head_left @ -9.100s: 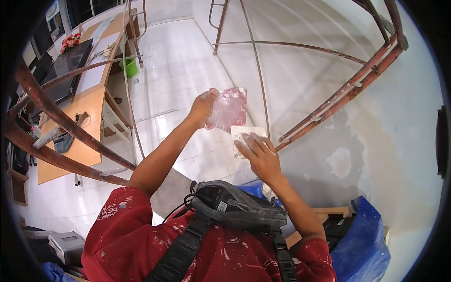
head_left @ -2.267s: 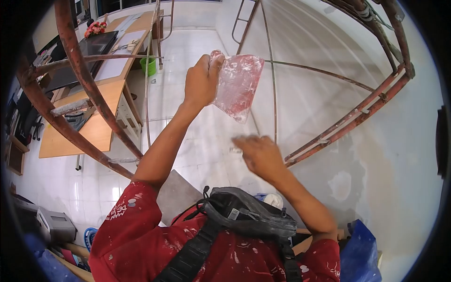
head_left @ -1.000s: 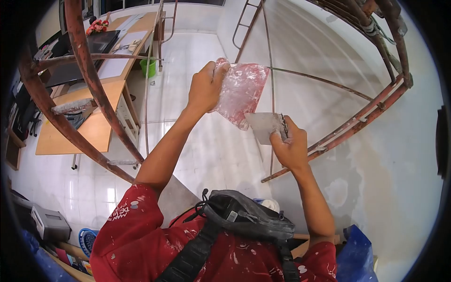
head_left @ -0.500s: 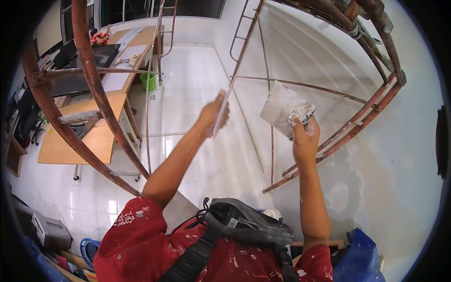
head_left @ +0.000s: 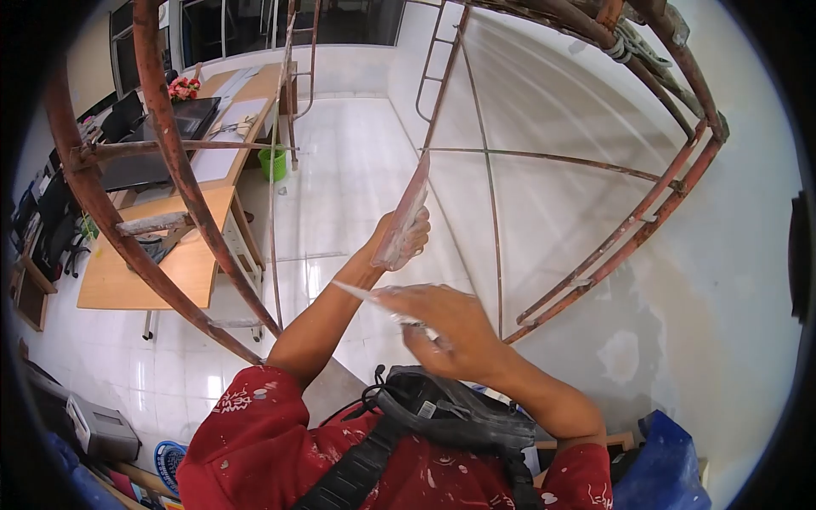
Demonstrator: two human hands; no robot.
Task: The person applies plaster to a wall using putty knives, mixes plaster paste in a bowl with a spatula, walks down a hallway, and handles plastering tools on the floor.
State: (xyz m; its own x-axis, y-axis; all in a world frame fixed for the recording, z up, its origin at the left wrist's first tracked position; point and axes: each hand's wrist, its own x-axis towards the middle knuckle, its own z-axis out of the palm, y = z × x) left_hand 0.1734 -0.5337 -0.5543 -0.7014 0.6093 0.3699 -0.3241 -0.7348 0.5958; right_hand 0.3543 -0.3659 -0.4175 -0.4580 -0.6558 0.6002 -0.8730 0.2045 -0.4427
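Right hand (head_left: 442, 327) dropped from raised, grip closed on scraper (head_left: 374, 299), left hand (head_left: 406, 238) gripping red hawk (head_left: 404, 217)

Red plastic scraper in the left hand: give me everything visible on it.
The red scraper is a thin flat plate, translucent reddish plastic by the look, smeared with whitish plaster. It shows nearly edge-on, standing tilted, its upper end toward the scaffold bars. The left hand grips its lower part, fingers wrapped round the edge. The right hand holds a second pale blade just below it; whether the two touch cannot be told. No handle or markings are visible.
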